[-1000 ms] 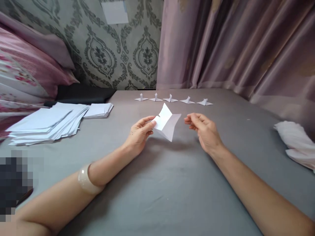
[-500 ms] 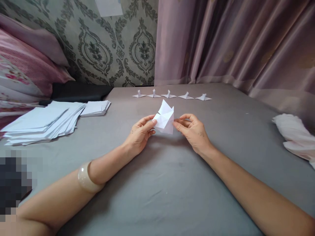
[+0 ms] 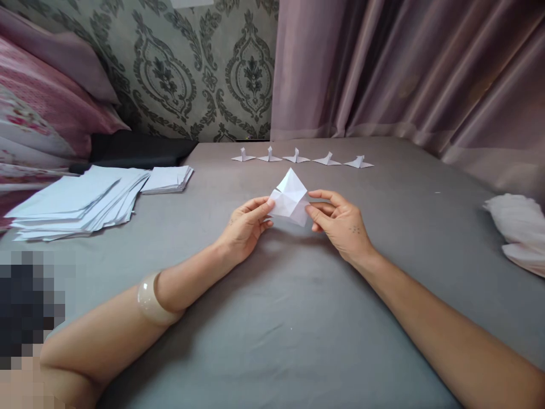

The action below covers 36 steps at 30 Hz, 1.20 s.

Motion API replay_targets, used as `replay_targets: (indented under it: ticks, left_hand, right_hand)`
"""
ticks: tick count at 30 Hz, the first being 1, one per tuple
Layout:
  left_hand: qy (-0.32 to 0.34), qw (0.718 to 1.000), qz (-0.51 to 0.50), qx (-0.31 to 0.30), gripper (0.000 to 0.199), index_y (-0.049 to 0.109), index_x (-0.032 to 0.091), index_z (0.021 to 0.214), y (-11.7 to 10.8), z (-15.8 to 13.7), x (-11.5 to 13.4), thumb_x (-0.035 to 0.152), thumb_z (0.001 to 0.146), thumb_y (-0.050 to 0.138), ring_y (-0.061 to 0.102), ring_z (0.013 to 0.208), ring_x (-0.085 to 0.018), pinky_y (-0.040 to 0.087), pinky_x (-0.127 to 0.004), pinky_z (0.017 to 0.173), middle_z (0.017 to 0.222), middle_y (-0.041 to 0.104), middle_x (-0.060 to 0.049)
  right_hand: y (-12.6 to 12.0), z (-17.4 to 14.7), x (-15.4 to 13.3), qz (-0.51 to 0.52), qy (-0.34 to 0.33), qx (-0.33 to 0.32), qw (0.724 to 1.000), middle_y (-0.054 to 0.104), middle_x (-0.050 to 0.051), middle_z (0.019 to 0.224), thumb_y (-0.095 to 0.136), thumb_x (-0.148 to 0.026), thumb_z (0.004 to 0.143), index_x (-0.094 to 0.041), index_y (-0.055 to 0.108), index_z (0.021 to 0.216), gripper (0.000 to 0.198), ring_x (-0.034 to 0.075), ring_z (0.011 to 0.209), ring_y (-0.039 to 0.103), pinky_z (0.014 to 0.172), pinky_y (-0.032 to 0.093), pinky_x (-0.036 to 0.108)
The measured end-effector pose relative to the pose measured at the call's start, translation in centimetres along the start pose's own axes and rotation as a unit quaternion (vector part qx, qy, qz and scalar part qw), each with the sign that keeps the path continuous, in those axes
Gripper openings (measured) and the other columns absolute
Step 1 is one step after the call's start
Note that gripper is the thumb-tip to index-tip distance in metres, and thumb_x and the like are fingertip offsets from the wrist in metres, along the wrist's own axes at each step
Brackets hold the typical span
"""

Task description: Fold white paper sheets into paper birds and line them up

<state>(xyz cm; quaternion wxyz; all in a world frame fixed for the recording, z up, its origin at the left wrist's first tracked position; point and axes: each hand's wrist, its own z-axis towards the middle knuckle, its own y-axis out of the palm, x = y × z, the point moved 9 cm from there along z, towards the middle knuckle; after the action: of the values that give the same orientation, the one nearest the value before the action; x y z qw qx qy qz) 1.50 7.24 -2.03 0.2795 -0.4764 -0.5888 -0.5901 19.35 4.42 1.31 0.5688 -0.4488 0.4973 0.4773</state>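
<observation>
A small white sheet of folded paper [image 3: 291,196] is held up over the grey cloth, creased, with one pointed flap rising at the top. My left hand [image 3: 249,227] pinches its left edge, thumb on the near face and fingers behind. At the right edge, my right hand [image 3: 338,221] grips the paper between thumb and fingers, with the index finger extended along the upper right side. Beyond the hands stands a row of several folded paper birds [image 3: 297,156], wings spread flat.
On the left lie a stack of large white paper sheets [image 3: 63,199] and a smaller paper stack [image 3: 168,179]. A black item [image 3: 145,152] lies behind them. Crumpled white cloth [image 3: 517,224] rests at right. Grey cloth [image 3: 272,341] covers the surface; curtains [image 3: 383,74] hang behind.
The right side of the folded paper has been flattened, and its top now forms a single point. My right index finger has straightened out. The view has tilted slightly downward.
</observation>
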Motion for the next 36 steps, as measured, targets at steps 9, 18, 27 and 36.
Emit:
replay_targets:
  ticks: [9, 18, 27, 36]
  left_hand:
    - [0.168, 0.972, 0.164, 0.009, 0.037, 0.063, 0.021, 0.107, -0.1, -0.4, 2.9, 0.029, 0.073, 0.074, 0.057, 0.08, -0.011, 0.042, -0.024, 0.069, 0.09, 0.064, -0.001]
    - [0.274, 0.897, 0.335, 0.084, 0.016, 0.065, 0.018, 0.091, 0.2, -2.1, 5.2, 0.028, 0.079, 0.067, 0.058, 0.08, -0.014, 0.044, -0.027, 0.072, 0.093, 0.066, -0.005]
    - [0.254, 0.895, 0.364, 0.039, 0.02, 0.066, 0.021, 0.102, 1.2, -2.2, 4.4, 0.028, 0.083, 0.064, 0.061, 0.101, -0.019, 0.043, -0.033, 0.089, 0.107, 0.069, -0.006]
    - [0.243, 0.908, 0.34, 0.023, 0.024, 0.065, 0.022, 0.106, 1.3, -2.0, 4.3, 0.025, 0.082, 0.065, 0.063, 0.1, -0.019, 0.041, -0.034, 0.092, 0.106, 0.07, -0.005]
  right_hand:
    - [-1.2, 0.4, 0.5, -0.038, -0.026, 0.042, 0.998, 0.072, 0.004, 0.09, 0.072, -0.035, 0.07, -0.019, 0.071, 0.098, 0.032, 0.011, 0.062, 0.057, 0.047, 0.048, 0.023]
    - [-1.1, -0.2, 0.0, -0.111, -0.027, 0.062, 0.991, 0.071, 0.004, 0.084, 0.068, -0.037, 0.073, -0.018, 0.073, 0.098, 0.032, 0.009, 0.052, 0.05, 0.049, 0.052, 0.026]
    - [-0.5, -1.0, 0.1, -0.166, -0.04, 0.05, 0.984, 0.071, 0.003, 0.077, 0.064, -0.038, 0.078, -0.022, 0.073, 0.102, 0.03, 0.014, 0.059, 0.058, 0.051, 0.053, 0.028]
    - [-0.5, -1.0, 0.3, -0.184, -0.058, 0.054, 0.98, 0.07, 0.003, 0.073, 0.062, -0.039, 0.08, -0.021, 0.073, 0.103, 0.032, 0.015, 0.058, 0.057, 0.053, 0.052, 0.029]
